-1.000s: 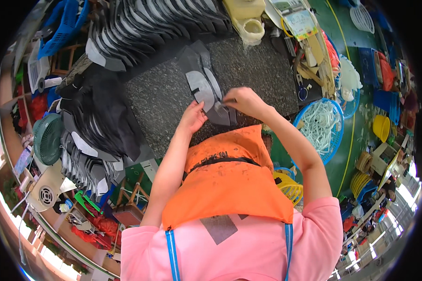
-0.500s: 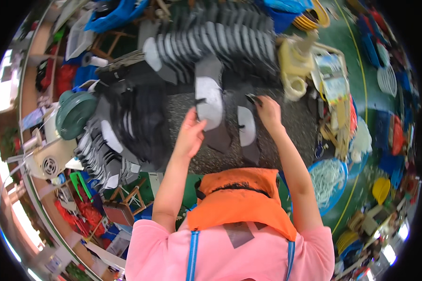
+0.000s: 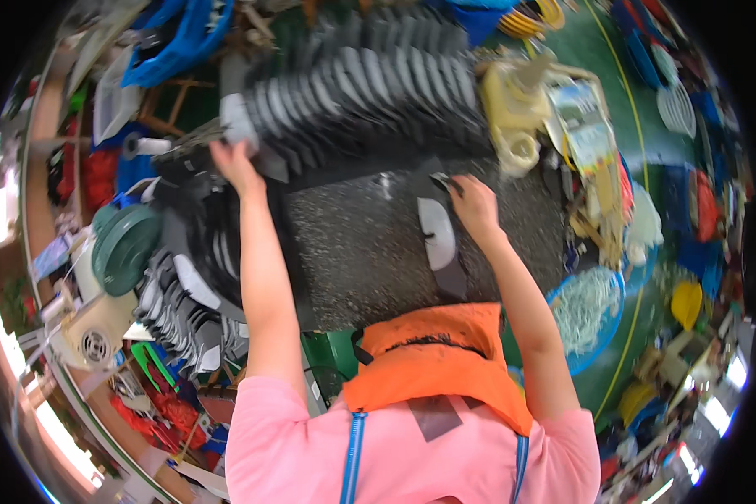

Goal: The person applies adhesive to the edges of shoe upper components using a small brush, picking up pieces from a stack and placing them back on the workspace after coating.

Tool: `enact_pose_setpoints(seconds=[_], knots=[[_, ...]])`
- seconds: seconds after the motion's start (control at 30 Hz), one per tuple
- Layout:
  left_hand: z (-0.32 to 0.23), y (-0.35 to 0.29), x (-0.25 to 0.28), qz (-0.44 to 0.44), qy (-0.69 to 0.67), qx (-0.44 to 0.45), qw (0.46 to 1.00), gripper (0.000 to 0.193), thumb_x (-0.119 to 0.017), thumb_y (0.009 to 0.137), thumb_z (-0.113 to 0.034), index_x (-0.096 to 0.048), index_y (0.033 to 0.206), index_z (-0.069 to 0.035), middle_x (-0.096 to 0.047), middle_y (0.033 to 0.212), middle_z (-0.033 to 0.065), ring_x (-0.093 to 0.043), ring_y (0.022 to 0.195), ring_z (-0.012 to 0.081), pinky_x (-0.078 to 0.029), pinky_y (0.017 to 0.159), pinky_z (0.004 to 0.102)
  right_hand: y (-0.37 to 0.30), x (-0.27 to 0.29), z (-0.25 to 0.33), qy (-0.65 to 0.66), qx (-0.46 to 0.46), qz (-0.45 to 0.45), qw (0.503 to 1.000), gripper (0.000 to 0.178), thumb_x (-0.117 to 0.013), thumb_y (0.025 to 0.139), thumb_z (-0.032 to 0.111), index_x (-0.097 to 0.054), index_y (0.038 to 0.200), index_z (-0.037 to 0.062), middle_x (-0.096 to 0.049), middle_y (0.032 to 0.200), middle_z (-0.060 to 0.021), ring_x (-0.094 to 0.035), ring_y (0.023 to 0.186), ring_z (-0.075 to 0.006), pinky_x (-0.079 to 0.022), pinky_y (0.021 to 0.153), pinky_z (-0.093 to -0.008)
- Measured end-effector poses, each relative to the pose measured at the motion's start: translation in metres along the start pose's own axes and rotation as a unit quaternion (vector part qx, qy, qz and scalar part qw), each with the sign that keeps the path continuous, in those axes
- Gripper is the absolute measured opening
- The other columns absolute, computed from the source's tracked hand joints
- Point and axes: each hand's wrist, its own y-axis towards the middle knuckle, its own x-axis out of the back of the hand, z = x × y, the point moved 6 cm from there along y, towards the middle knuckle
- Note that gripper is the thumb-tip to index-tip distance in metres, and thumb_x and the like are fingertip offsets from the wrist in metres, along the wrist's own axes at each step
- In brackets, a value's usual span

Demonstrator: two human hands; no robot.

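Note:
Up at the left end of a row of overlapping pieces point(image 3: 353, 84), my left hand point(image 3: 240, 168) pinches the lower part of a dark grey flat piece with a whitish patch point(image 3: 236, 118). Motion blurs its fingertips. My right hand point(image 3: 476, 206) is closed around a small dark tool with a metallic glint point(image 3: 443, 180), whose exact kind I cannot make out. Just below that tool lies another dark grey piece with a light patch and a small dark notch point(image 3: 438, 235), flat on the speckled dark worktop point(image 3: 353, 244).
Black pieces point(image 3: 214, 227) and a stack of grey ones point(image 3: 176, 315) lie left, by a green round lid point(image 3: 126, 248). A yellow plastic container point(image 3: 512, 105) stands back right. A blue basin of pale strips point(image 3: 586, 315) sits beyond my right forearm.
My left hand has moved from the middle to the far left, taking a patched piece to the row's end. My right hand stays near the other piece with its tool. The view has shifted slightly.

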Motion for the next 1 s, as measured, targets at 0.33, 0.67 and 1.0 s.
enact_pose_setpoints(seconds=[0.33,0.67,1.0], knots=[[0.071,-0.326,-0.096,0.322,0.278,0.297,0.855,0.059,-0.07,0.069,-0.019,-0.045,0.118,0.003,-0.063,0.09,0.015,-0.063,0.077,0.0203,-0.049,0.069,0.0324,-0.001,0.002,-0.013,0.078,0.015,-0.078,0.994,0.016,-0.061,0.075,0.011,-0.064,0.09,0.0056,-0.059,0.083,-0.0134,-0.058,0.078,-0.0334,-0.047,0.067,-0.0404],[0.078,-0.317,-0.102,0.295,0.266,0.398,0.827,0.019,-0.062,0.078,-0.005,-0.054,0.093,0.004,-0.06,0.072,0.0069,-0.058,0.062,0.0124,-0.049,0.053,0.0241,-0.106,0.044,-0.036,-0.035,-0.013,0.135,0.99,0.014,-0.059,0.076,0.015,-0.064,0.086,0.0061,-0.059,0.08,-0.0134,-0.059,0.076,-0.0318,-0.048,0.067,-0.0393],[0.066,-0.359,-0.103,0.203,-0.041,0.607,0.768,0.029,-0.057,0.084,-0.011,-0.047,0.109,-0.001,-0.057,0.099,0.0061,-0.057,0.089,0.0159,-0.047,0.071,0.0289,0.026,0.11,-0.079,-0.092,-0.016,-0.151,0.984,0.013,-0.056,0.077,0.012,-0.061,0.087,0.0055,-0.062,0.08,-0.0138,-0.06,0.072,-0.0296,-0.048,0.066,-0.0383]])
